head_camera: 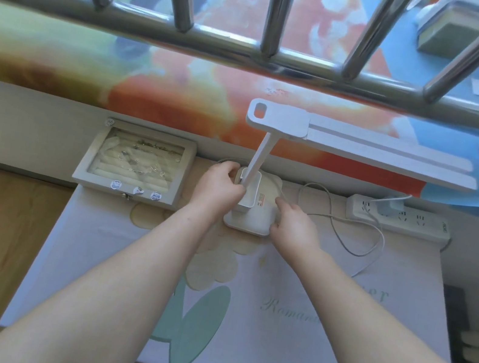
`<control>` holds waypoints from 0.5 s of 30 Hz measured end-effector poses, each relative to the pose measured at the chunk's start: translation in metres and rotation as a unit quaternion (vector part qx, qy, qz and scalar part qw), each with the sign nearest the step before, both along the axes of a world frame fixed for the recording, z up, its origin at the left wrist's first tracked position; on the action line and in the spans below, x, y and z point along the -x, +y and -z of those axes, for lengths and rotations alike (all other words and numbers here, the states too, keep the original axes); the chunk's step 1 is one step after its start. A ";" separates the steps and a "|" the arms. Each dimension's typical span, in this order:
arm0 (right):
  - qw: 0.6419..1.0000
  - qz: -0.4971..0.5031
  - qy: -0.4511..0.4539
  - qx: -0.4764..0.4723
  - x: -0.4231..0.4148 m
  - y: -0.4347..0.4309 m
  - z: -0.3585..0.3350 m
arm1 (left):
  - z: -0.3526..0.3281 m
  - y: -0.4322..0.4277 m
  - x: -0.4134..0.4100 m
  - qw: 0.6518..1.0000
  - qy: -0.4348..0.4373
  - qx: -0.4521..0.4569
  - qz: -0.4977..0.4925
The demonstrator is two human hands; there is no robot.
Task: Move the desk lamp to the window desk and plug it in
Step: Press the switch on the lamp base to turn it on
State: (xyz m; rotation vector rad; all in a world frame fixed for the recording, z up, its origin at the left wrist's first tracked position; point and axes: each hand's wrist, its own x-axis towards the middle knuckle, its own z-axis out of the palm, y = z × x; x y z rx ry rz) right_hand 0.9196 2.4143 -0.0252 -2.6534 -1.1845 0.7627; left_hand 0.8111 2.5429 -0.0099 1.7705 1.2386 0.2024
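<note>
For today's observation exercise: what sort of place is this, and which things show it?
Probably a home room: a cloth-covered desk beside metal window bars, with a jewellery box, desk lamp and power strip.

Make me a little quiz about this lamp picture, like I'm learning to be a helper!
1. True or false: the desk lamp is standing on the floor.
2. What lies to the left of the lamp? A) a glass-lidded box B) a cup C) a book
3. Fill in: the power strip lies to the lamp's ____.

Key: 1 false, it stands on the cloth-covered desk. 2 A. 3 right.
</note>
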 end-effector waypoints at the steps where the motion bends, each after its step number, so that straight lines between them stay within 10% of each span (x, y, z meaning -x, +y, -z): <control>1: 1.000 -0.003 0.006 0.001 0.001 -0.001 0.001 | -0.001 -0.002 -0.002 1.000 0.002 -0.004 0.004; 15: 1.000 0.012 0.029 0.004 0.006 0.005 0.006 | -0.007 -0.013 -0.022 0.988 0.104 -0.106 0.036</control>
